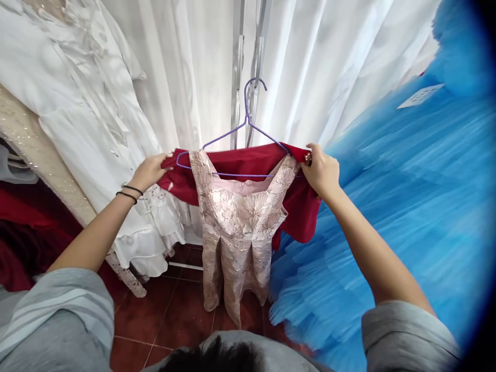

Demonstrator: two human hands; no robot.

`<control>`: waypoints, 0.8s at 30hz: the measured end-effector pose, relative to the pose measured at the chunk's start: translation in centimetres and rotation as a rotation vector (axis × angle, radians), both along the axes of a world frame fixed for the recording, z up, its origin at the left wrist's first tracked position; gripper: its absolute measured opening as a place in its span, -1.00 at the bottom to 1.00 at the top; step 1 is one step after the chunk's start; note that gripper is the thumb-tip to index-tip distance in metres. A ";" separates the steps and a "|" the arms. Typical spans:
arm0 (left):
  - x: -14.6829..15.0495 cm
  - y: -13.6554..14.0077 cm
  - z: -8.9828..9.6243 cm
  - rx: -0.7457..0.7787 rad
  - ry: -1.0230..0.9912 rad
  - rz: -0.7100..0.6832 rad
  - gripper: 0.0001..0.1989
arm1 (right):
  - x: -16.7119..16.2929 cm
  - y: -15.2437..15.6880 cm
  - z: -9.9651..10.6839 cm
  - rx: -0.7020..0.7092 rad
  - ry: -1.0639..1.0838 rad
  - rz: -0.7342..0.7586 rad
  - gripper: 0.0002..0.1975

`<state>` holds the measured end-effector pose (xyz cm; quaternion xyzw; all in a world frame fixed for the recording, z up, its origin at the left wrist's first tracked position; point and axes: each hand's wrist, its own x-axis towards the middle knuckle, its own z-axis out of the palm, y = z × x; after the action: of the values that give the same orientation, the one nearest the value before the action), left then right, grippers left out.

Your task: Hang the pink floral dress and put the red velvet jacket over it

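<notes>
A pale pink dress (236, 217) with a metallic flower pattern hangs by its wide straps from a purple wire hanger (247, 121). Behind its neckline stretches a dark red cloth garment (248, 160) that spreads out past both straps. My left hand (149, 172) pinches the red garment's left end, close to the hanger's tip. On the other side, my right hand (321, 168) is closed on the garment's right end, beside a small beaded ornament (308, 158). The hanger's hook rises in front of metal poles; whether it rests on anything I cannot tell.
White dresses (89, 113) hang at the left, beside a sparkly cream garment (46, 150). A large blue tulle gown (399, 196) fills the right side, with a white tag (420, 96) on it. White curtains (310, 62) and metal poles (237, 67) stand behind. Red-brown tiles (155, 315) cover the floor.
</notes>
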<state>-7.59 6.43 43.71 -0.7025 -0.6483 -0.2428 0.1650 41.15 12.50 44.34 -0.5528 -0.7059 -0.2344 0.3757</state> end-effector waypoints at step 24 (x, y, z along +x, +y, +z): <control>-2.7 3.2 -1.2 -0.052 0.165 0.024 -0.75 | -0.3 -0.2 -2.4 -0.258 0.123 0.098 -0.64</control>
<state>-10.28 9.63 42.48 -0.7163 -0.6471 -0.1649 0.2026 40.85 12.28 41.91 -0.5748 -0.7320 -0.0889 0.3548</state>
